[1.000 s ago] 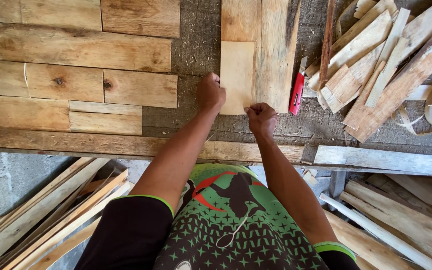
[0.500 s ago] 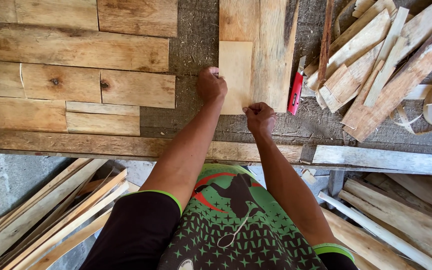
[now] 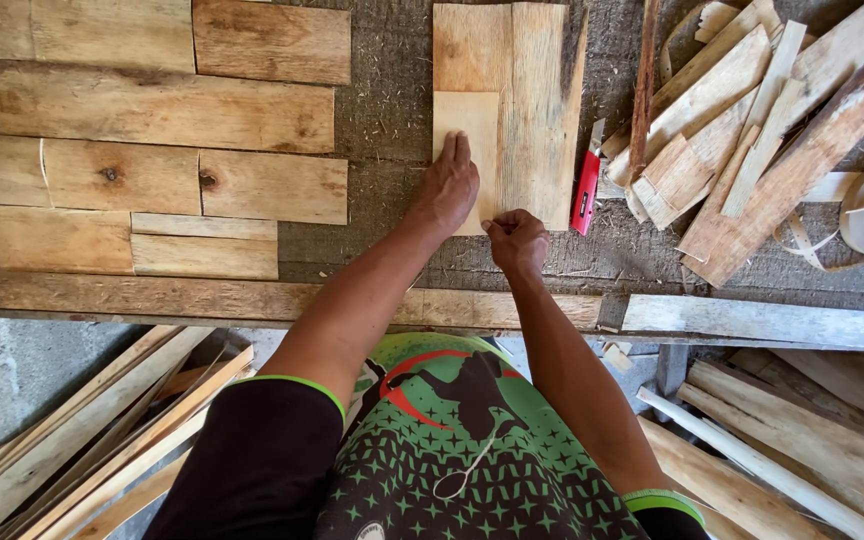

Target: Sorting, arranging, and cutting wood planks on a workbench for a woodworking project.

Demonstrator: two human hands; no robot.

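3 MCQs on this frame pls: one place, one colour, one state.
1. Where does the utility knife lie?
A. right of the joined veneer sheets
B. on the tape roll
C. under the left hand

2. What colour is the knife?
A. blue
B. red
C. yellow

3. How is the left hand placed?
A. clenched in the air
B. gripping the knife
C. flat, palm down on the small pale veneer piece

Key: 1 A, it lies on the bench beside the sheets' right edge. 2 B, its body is red. 3 C, fingers are stretched out on the wood, while the right hand pinches at the lower edge.
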